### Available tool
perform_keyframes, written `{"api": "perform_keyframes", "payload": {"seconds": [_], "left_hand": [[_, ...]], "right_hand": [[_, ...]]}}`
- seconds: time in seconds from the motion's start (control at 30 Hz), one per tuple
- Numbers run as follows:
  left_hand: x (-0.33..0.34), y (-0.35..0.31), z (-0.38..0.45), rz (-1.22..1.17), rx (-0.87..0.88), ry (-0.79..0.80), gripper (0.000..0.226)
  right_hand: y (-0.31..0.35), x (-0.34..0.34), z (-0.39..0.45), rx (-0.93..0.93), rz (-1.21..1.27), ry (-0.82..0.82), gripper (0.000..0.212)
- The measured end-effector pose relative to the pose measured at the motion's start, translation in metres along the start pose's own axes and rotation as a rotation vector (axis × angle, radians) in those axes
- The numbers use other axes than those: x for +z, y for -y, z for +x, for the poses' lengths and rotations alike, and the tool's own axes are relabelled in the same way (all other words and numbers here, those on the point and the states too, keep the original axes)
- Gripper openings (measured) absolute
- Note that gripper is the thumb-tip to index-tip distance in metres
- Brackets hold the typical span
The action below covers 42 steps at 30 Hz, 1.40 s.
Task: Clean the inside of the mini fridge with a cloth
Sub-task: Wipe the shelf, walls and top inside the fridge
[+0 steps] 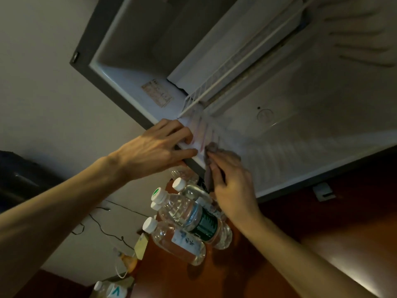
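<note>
The open mini fridge (300, 130) fills the upper right, seen tilted, its white interior bare apart from a white wire shelf (225, 76). My left hand (159, 147) grips the front edge of the fridge's side wall, fingers curled over the rim. My right hand (232, 186) holds a small greyish cloth (211, 151) and presses it against the ribbed inner wall just inside that same edge. The two hands are close together, a few centimetres apart.
Several plastic water bottles (187, 222) with white caps stand on a reddish wooden surface (300, 244) just below my hands. A beige wall (43, 82) with a thin black cable is at left, and a dark object (19, 179) sits at the far left.
</note>
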<state>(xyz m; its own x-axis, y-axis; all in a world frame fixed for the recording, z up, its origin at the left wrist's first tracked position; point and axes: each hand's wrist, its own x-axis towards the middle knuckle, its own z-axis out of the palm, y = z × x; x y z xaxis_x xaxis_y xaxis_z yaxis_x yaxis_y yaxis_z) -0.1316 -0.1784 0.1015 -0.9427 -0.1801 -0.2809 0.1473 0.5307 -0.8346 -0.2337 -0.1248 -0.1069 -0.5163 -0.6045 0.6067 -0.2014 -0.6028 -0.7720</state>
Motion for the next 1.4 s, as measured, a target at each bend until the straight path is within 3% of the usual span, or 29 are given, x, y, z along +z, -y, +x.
{"api": "perform_keyframes", "payload": {"seconds": [0.43, 0.9, 1.2, 1.4], "left_hand": [[0.01, 0.005, -0.002, -0.044, 0.049, -0.028, 0.039], [0.006, 0.004, -0.001, -0.018, 0.043, -0.014, 0.047], [0.009, 0.007, -0.002, -0.014, 0.07, -0.014, 0.041], [0.011, 0.007, -0.002, -0.011, 0.08, -0.03, 0.04]], "right_hand": [[-0.084, 0.035, 0.116, 0.158, -0.25, 0.049, 0.031], [-0.023, -0.008, 0.009, -0.006, -0.162, 0.14, 0.031], [-0.057, 0.021, 0.088, 0.037, -0.268, 0.063, 0.025], [-0.072, 0.026, 0.112, 0.144, -0.336, 0.103, 0.024]]}}
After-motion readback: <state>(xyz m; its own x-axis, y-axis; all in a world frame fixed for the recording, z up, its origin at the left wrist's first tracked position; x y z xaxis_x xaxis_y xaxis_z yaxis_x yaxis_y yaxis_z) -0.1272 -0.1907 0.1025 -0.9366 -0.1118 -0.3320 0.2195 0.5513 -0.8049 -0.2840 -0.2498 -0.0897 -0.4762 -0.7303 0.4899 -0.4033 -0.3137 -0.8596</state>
